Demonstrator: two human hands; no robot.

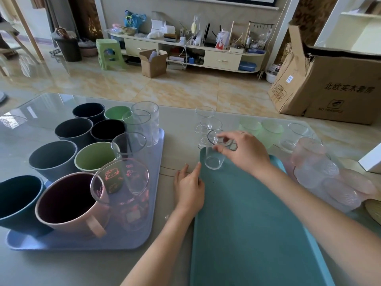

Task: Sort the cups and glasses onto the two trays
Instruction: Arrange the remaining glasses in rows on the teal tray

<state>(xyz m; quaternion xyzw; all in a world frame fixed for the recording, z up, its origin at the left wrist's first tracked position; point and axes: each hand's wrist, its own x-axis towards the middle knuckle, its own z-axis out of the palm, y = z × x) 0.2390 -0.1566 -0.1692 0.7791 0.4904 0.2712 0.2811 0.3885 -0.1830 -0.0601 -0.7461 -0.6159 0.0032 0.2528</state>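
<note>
Right hand [245, 150]: pinching the rim of a small clear glass [214, 153], upright at the far left corner of the teal tray [247, 234].
Left hand [190, 189]: fingers straight, holding nothing, resting at the teal tray's left edge on the table [177, 129].
Teal tray: near right on the table, bare apart from the one glass.
Lilac tray [132, 240]: left of the teal one, crowded with dark, grey-blue, green and pink cups, among them a pink handled cup [70, 205]; clear glasses and a cartoon-printed glass [123, 186] standing along its right side.
Unsorted: two small clear glasses [208, 122] just beyond the held one; pale green cups [259, 129], another clear glass [294, 135] and pink textured glasses [321, 174] right of the teal tray.
Background: cardboard box [329, 87] on the tiled floor.
</note>
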